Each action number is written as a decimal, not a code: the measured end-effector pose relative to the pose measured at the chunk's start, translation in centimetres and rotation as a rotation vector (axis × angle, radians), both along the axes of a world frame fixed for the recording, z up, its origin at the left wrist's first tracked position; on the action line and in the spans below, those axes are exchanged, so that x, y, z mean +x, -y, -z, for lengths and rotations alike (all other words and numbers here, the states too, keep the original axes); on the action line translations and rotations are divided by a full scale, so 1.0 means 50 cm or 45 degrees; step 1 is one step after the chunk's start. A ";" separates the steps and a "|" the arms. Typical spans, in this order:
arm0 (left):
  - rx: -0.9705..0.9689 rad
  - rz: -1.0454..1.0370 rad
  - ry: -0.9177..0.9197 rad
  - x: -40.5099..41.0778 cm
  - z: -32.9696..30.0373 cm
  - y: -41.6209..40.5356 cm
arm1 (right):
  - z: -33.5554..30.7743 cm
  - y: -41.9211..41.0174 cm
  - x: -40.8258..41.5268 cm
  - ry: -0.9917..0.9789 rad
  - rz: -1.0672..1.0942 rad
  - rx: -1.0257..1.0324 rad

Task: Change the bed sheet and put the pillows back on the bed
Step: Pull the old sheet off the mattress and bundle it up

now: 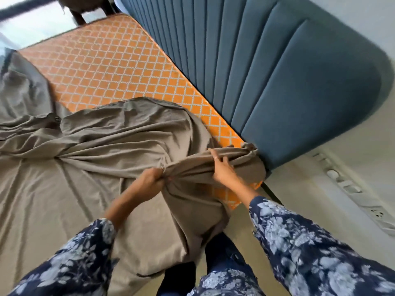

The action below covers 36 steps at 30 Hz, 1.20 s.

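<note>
A grey-brown bed sheet [102, 133] lies rumpled over the near part of an orange lattice-patterned mattress [106, 60]. Near the mattress corner by the headboard, the sheet is bunched into a thick fold. My left hand [152, 178] grips that bunched fabric in a fist. My right hand [222, 167] holds the same fold further right, fingers curled over it, close to the corner. The far half of the mattress is bare. No pillows are in view.
A blue padded headboard [288, 82] with vertical channels runs along the mattress's right side. A white wall with a switch and socket strip [350, 186] is at the right. Dark furniture legs [79, 16] stand beyond the far end of the bed.
</note>
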<state>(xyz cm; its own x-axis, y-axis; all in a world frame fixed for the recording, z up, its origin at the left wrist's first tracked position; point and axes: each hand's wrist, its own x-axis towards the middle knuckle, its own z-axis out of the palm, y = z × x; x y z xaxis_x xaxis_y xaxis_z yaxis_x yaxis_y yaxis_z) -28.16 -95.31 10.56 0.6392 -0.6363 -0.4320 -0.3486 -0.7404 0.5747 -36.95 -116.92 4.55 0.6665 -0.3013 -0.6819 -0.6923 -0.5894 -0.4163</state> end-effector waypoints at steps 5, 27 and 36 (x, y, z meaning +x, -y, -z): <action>-0.067 -0.258 -0.116 0.079 -0.125 -0.180 | -0.067 -0.179 0.073 -0.023 -0.497 -0.125; 0.099 -1.378 -0.607 -0.121 0.075 -0.781 | 0.260 -0.632 0.028 -0.431 -0.933 -0.085; 0.214 -1.532 -0.821 -0.396 0.202 -0.766 | 0.328 -0.640 -0.130 -0.427 -0.864 -0.331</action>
